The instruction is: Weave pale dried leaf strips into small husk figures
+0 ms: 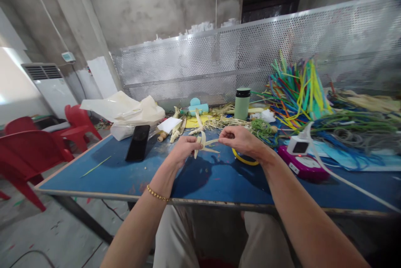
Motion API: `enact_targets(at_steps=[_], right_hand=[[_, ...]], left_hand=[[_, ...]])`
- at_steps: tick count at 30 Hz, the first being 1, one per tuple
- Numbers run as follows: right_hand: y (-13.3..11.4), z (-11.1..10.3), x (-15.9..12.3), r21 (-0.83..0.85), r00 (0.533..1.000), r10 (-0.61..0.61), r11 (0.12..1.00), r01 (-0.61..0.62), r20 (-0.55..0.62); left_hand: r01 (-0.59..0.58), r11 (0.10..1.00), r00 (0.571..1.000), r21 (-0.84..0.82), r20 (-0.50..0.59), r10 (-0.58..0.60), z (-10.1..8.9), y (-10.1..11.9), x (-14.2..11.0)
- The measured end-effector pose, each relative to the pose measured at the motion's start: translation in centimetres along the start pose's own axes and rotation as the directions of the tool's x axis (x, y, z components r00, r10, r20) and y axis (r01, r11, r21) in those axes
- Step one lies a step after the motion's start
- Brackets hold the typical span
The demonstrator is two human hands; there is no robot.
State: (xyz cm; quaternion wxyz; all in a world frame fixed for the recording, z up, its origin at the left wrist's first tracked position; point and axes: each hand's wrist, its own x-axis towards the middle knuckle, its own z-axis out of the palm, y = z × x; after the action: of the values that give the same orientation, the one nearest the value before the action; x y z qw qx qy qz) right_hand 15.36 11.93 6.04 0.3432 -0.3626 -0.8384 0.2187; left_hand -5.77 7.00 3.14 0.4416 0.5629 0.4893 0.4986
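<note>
"So, what has the left hand (pixel 184 149) got?"

"Some pale, flat strips (pixel 203 138). Its thumb and fingers pinch them over the middle of the table (pixel 100 180). One piece curves upward there, and a narrow end pokes out to the right."

"And the right hand (pixel 240 139)?"

"Just to the right of it, fingers curled in, the tips pinching the end of a strip that runs across from the left hand."

"What lies close by?"

"A yellow ring (pixel 246 160) on the tabletop, partly hidden under the right hand. Off to the left there's a black phone (pixel 138 142), with a crumpled cream bag (pixel 140 109) behind it, and one thin green strip (pixel 96 166) nearer the left edge."

"Anything on the far side?"

"A green bottle (pixel 242 107) with a dark lid, beyond the right hand. Farther right is a big bundle of coloured strips (pixel 308 88). Nearer on that side sits a purple power block (pixel 305 169) with a white charger (pixel 299 146) on top."
</note>
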Motion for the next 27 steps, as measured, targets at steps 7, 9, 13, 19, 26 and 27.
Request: enact_targets(at_steps=[7,9,13,19,26,27], right_hand=[[-1.5,0.9,-0.3,0.281,0.994,-0.007,0.959,0.037,-0.107],[-1.9,1.3,-0.4,0.343,0.993,-0.037,0.937,0.073,-0.111],[-2.6,1.8,-0.7,0.517,0.996,-0.072,0.852,0.084,-0.043],[-3.0,1.7,-1.0,0.594,0.996,-0.084,0.803,0.048,0.033],[-2.3,2.2,-0.7,0.683,0.998,-0.053,0.73,0.026,0.019],[-2.2,2.3,-0.6,0.69,0.999,-0.039,0.723,0.02,0.012]], left_hand=[[0.024,0.99,1.0,-0.136,0.023,-0.021,0.3,0.4,-0.3],[0.044,0.985,0.999,-0.168,0.04,-0.037,0.4,0.4,-0.4],[0.078,0.979,0.996,-0.187,0.056,-0.068,0.6,0.5,-0.4],[0.087,0.975,0.994,-0.206,0.089,-0.07,0.5,0.6,-0.4],[0.094,0.972,0.994,-0.214,0.074,-0.079,0.5,0.5,-0.3],[0.095,0.972,0.994,-0.217,0.076,-0.08,0.5,0.5,-0.3]])
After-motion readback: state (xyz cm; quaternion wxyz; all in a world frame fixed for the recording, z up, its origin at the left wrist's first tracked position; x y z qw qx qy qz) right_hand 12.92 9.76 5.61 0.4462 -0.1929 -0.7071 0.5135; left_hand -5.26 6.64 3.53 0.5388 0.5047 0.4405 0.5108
